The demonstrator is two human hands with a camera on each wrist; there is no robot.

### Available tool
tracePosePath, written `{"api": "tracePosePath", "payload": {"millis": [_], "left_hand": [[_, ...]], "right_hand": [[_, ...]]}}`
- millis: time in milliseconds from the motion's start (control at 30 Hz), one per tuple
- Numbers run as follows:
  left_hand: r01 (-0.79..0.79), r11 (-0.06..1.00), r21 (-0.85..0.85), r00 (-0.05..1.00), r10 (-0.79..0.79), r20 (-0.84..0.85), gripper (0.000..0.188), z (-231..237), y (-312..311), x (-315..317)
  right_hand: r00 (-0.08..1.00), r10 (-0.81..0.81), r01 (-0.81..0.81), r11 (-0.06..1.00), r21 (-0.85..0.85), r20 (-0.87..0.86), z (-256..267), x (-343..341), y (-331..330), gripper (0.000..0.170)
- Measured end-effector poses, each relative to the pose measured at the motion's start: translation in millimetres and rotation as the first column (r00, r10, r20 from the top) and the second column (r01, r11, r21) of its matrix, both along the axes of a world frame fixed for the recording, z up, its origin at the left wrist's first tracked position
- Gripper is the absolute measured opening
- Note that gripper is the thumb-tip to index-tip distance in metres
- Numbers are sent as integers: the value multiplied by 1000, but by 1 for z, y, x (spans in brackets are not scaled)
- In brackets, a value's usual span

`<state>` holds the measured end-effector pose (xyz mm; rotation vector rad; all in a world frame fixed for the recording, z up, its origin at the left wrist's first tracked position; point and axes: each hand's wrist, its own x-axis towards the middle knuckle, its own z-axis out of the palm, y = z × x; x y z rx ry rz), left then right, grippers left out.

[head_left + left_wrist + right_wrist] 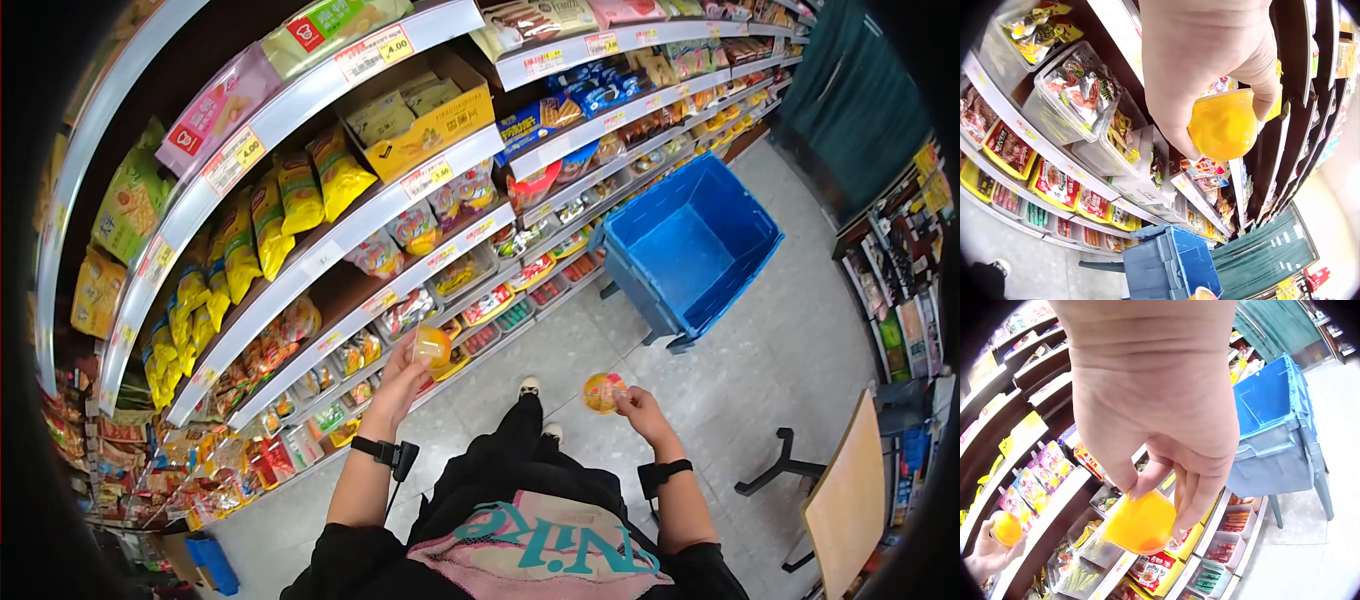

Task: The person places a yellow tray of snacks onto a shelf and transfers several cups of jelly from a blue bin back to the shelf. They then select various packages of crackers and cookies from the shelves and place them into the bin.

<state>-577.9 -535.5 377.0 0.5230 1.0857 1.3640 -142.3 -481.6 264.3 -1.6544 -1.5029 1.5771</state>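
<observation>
My left hand [398, 385] grips a rounded orange jelly cup [1222, 128] between thumb and fingers, in front of the lower snack shelves. Lower and to the right, over the grey floor, my right hand [643, 412] pinches a second orange jelly cup [602, 393] by its edge. A colourful printed lid on this one faces up in the head view. Seen from the right wrist, the same cup [1141, 525] hangs below the fingertips, its yellow-orange body turned to the camera. The two cups are held well apart.
A blue plastic bin [645, 290] on legs stands ahead, right of the shelving. Curved shelves hold yellow snack bags [300, 195], a yellow carton [435, 135] and clear tubs [1079, 94] of wrapped snacks. A wooden board [850, 490] stands at the right.
</observation>
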Motion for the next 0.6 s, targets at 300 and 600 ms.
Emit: {"api": "tracePosePath", "payload": {"millis": [300, 600], "left_hand": [[-261, 940, 219, 446, 319, -836, 77, 19, 14, -72], [-183, 975, -129, 79, -116, -990, 66, 68, 61, -125]], "right_hand": [[996, 24, -25, 1000, 13, 91, -23, 1, -53, 35], [992, 97, -103, 992, 70, 83, -27, -48, -33, 29]]}}
